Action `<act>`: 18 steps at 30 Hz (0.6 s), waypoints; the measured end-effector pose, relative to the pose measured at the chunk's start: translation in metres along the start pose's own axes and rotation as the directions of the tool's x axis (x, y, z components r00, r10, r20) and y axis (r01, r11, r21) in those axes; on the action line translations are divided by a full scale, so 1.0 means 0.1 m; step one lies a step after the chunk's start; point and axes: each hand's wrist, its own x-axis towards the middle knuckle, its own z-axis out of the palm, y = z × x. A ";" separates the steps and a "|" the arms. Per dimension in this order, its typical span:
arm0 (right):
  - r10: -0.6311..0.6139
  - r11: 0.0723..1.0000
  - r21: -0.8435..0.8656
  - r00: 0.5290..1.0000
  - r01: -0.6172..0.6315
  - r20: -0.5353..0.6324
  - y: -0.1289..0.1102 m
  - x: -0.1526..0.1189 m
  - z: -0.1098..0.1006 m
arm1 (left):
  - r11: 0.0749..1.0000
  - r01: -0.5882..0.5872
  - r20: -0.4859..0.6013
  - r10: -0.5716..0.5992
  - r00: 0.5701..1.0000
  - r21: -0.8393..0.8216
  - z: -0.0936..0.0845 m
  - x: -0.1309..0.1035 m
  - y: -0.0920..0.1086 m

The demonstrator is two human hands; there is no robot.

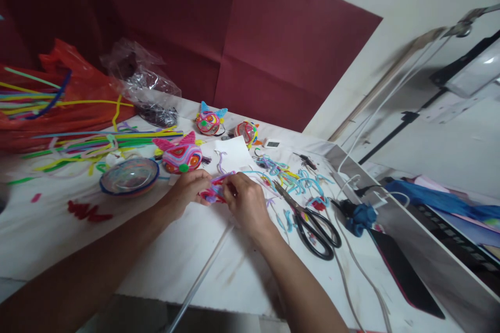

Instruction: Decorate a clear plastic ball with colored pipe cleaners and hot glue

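Observation:
My left hand [191, 190] and my right hand [248, 200] meet over the middle of the white table. Between them is a small pink, purple and blue fuzzy pipe-cleaner piece [215, 191], largely covered by my fingers. My left fingers curl round its left side, while the right fingertips pinch its other end. Just behind my left hand sits a pink-eared animal head [183, 157] wound in coloured pipe cleaners, with a green nose. A bowl-like transparent piece with a blue rim [130, 176] lies to its left. Black-handled scissors [308, 218] rest open-bladed or nearly so, right of my right hand.
Two smaller decorated heads [208, 120] [247, 132] stand near the wall. Pipe cleaners [97, 143] and a red bag [86, 86] fill the left. Blue and yellow scraps [289, 174], cables [347, 250] and a dark phone-like slab [406, 273] lie right. A thin pale rod [203, 273] crosses the front edge.

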 end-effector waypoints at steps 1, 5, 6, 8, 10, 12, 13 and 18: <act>0.001 1.000 -0.010 1.000 -0.001 0.007 0.00 0.01 -0.01 | 1.000 -0.002 0.001 0.002 1.000 0.002 0.00 0.00 0.00; 0.000 0.999 -0.034 0.999 0.002 0.042 -0.01 0.05 -0.03 | 1.000 0.003 -0.003 -0.003 1.000 0.024 0.01 -0.01 0.01; 0.005 0.999 -0.037 0.999 -0.003 0.049 -0.01 0.06 -0.03 | 1.000 0.004 -0.007 -0.004 1.000 0.030 0.01 -0.01 0.01; 0.020 0.999 -0.041 0.998 -0.017 0.063 -0.01 0.07 -0.05 | 0.999 0.001 -0.007 -0.001 1.000 0.037 0.01 0.00 0.01; 0.038 0.998 -0.045 0.996 -0.035 0.077 -0.02 0.09 -0.06 | 0.999 -0.002 0.001 0.002 1.000 0.042 0.00 0.00 0.00; 0.052 0.998 -0.051 0.995 -0.048 0.090 -0.03 0.11 -0.08 | 0.999 -0.008 0.010 0.008 1.000 0.041 0.00 0.01 -0.01; 0.059 0.997 -0.055 0.994 -0.054 0.096 -0.04 0.11 -0.09 | 0.999 -0.011 0.011 0.011 1.000 0.041 0.00 0.02 -0.01; 0.090 0.995 -0.061 0.991 -0.084 0.096 -0.06 0.15 -0.10 | 0.998 -0.017 0.013 0.016 1.000 0.067 -0.01 0.03 -0.02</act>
